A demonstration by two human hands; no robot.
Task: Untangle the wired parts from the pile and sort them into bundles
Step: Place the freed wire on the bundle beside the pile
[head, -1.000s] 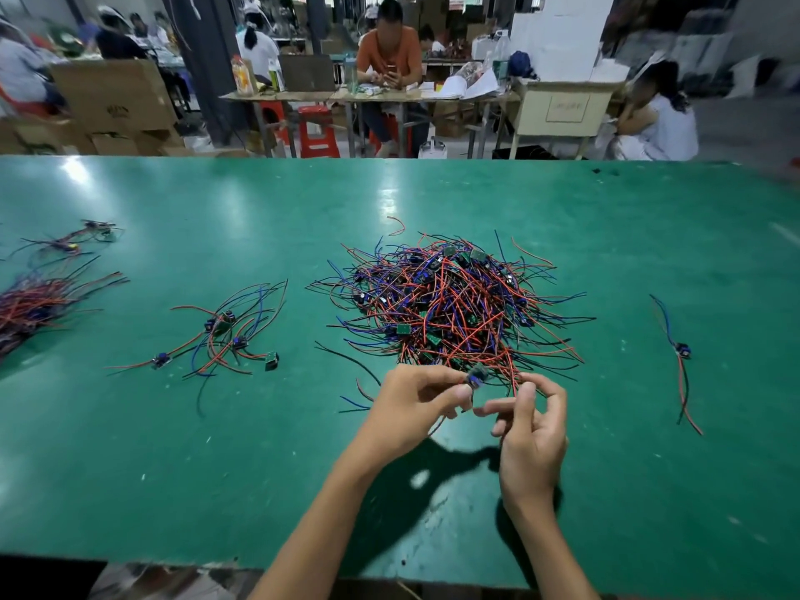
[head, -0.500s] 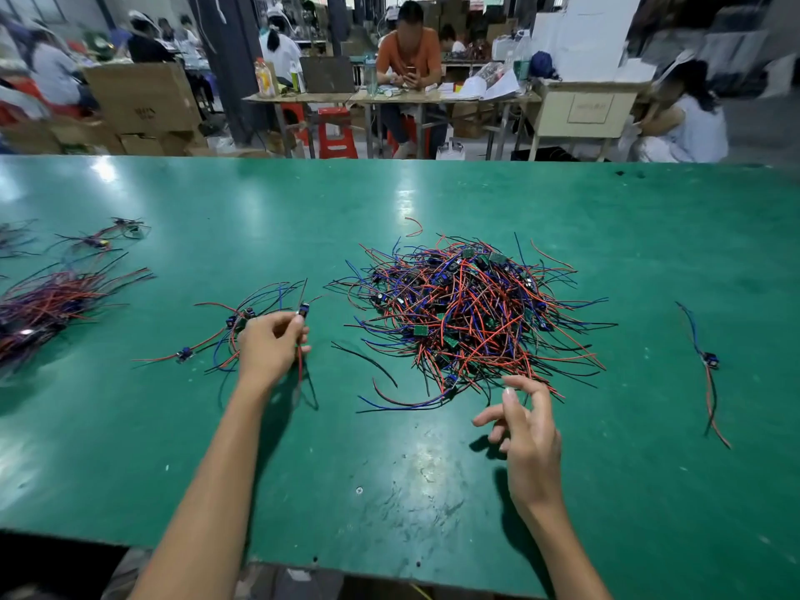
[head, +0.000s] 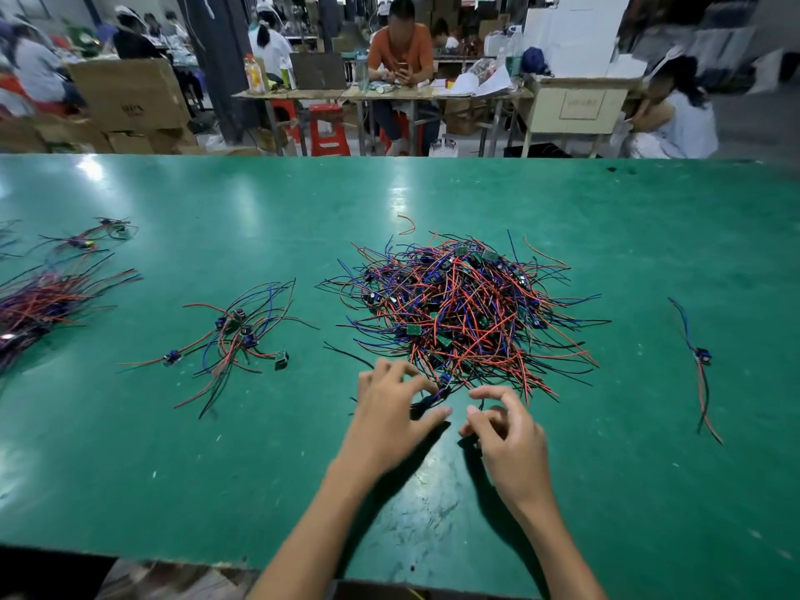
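Observation:
A big tangled pile (head: 459, 309) of red, blue and black wired parts with small green boards lies mid-table. My left hand (head: 389, 413) is at its near edge, with curved fingers and thumb spread around a blue wired part (head: 441, 383) and touching it without closing on it. Just to the right, my right hand (head: 504, 430) hovers with loosely curled fingers and holds nothing. A small sorted bundle (head: 242, 331) lies left of the pile.
A larger bundle (head: 34, 305) and a few loose parts (head: 86, 240) lie at the far left of the green table (head: 433, 197). One single wired part (head: 699, 357) lies at the right. People sit at desks beyond the table's far edge.
My left hand laid a wired part on the small bundle half a second ago and has come back to the pile's near edge. My right hand stayed near the pile, shifting slightly.

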